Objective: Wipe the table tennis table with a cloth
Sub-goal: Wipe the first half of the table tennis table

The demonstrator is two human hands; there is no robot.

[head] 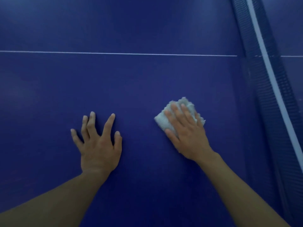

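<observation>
Head view: right hand (186,136) presses the cloth (162,120) onto the table (131,82).

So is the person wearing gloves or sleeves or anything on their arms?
No. The left hand and right hand are bare: no gloves, rings or watch. Both forearms are bare too, with no sleeve in view.

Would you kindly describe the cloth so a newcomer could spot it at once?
On the blue table, look toward the net on the right. The cloth lies under the right hand, the only white, fluffy thing there.
</observation>
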